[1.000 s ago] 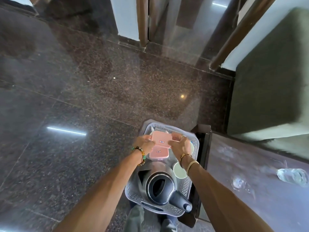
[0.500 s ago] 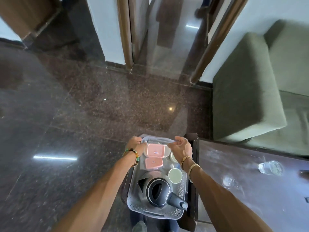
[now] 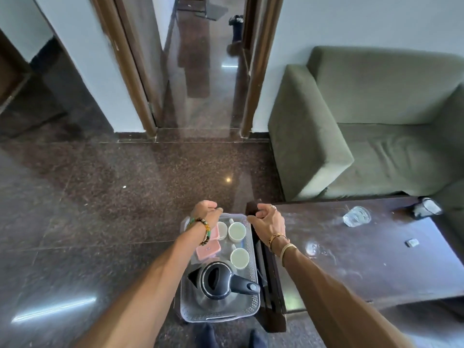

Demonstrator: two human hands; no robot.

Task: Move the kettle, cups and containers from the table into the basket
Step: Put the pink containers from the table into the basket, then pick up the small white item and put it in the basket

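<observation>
Sofa [image 3: 371,126]: green, behind the table.
Glass [image 3: 356,216]: clear — on the tabletop.
Doorway [image 3: 200,71]: open — brown frame.
Floor [image 3: 100,197]: dark, polished.

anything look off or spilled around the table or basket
Yes. A clear glass lies tipped on its side on the dark table, and shiny patches nearby look like spilled water. In the basket, the kettle and cups sit upright.

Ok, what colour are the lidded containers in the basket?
Pink; the containers lie beside the pale cups, seen in the head view.
</observation>
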